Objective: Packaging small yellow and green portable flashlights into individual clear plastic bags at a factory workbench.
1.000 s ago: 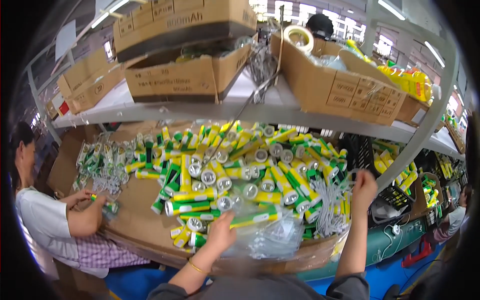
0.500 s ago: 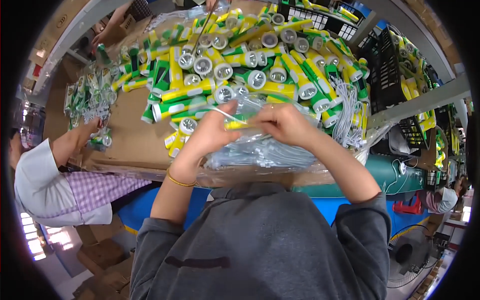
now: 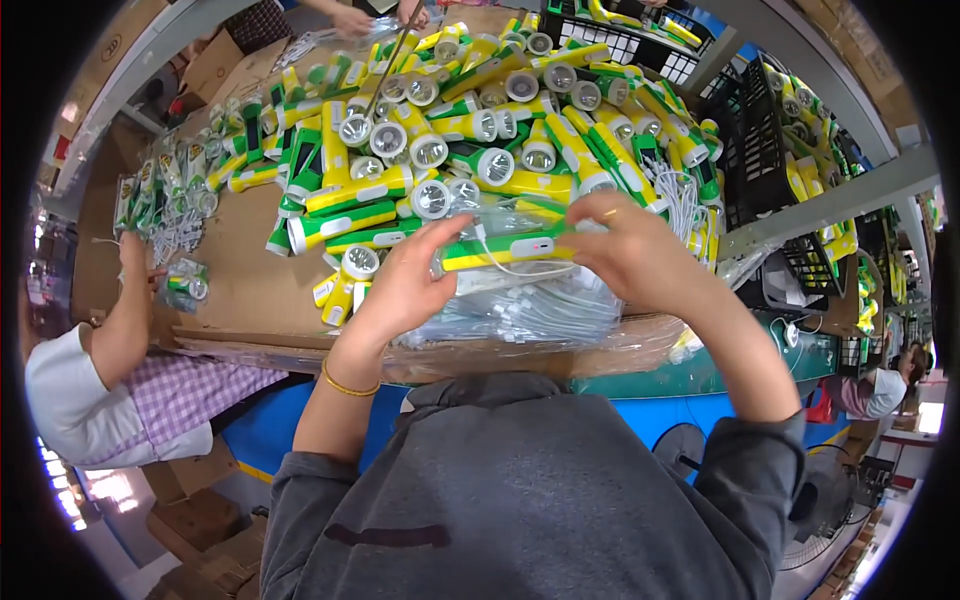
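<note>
A green and yellow flashlight (image 3: 512,248) lies level between my two hands, above a heap of clear plastic bags (image 3: 540,308). My left hand (image 3: 412,282) grips its left end between thumb and fingers. Around its right end close the fingers of my right hand (image 3: 640,256), slightly smeared by motion. A thin white cable (image 3: 482,240) hangs in a loop across the front of the flashlight. Clear film shows just behind it; whether that film wraps the flashlight, I cannot tell.
Many loose flashlights (image 3: 365,185) pile up beyond my hands, with bundled white cables (image 3: 678,200) at the right. Black crates (image 3: 765,150) stand right of a metal post. Bagged flashlights (image 3: 175,190) lie at left near a co-worker's arm (image 3: 128,300). Other hands (image 3: 350,20) show at the far edge.
My hands have moved apart, and the flashlight between them shows clearly now. The white cable drops from a straight stretch into a loop. At left, the co-worker's hand has moved left.
</note>
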Demonstrator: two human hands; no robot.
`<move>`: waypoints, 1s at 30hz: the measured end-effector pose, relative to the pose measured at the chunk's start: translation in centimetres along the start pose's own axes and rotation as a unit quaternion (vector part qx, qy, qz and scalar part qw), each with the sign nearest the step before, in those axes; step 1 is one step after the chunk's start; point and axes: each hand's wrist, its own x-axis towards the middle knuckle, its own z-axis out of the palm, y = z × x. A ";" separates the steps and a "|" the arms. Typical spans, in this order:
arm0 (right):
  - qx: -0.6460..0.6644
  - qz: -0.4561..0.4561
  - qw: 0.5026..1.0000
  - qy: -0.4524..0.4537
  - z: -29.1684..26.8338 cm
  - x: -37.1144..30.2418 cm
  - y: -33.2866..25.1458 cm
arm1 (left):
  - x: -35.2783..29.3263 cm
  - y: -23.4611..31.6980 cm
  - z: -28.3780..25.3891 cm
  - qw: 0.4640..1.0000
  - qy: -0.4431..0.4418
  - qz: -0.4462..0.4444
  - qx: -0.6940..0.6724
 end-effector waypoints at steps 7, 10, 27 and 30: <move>0.231 0.252 0.936 0.082 5.7 -3.5 5.1 | 0.3 -0.3 -0.5 0.968 0.043 0.063 0.237; 0.301 0.227 0.916 0.136 6.2 -3.0 4.2 | 0.5 -0.1 -0.1 0.937 0.106 0.037 0.331; 0.374 0.187 0.854 0.311 6.5 -2.5 -4.6 | 1.5 5.9 6.9 0.890 0.268 0.358 0.089; 0.443 0.221 0.809 0.318 4.4 -3.0 -5.3 | 1.0 3.8 5.1 0.884 0.282 0.339 0.152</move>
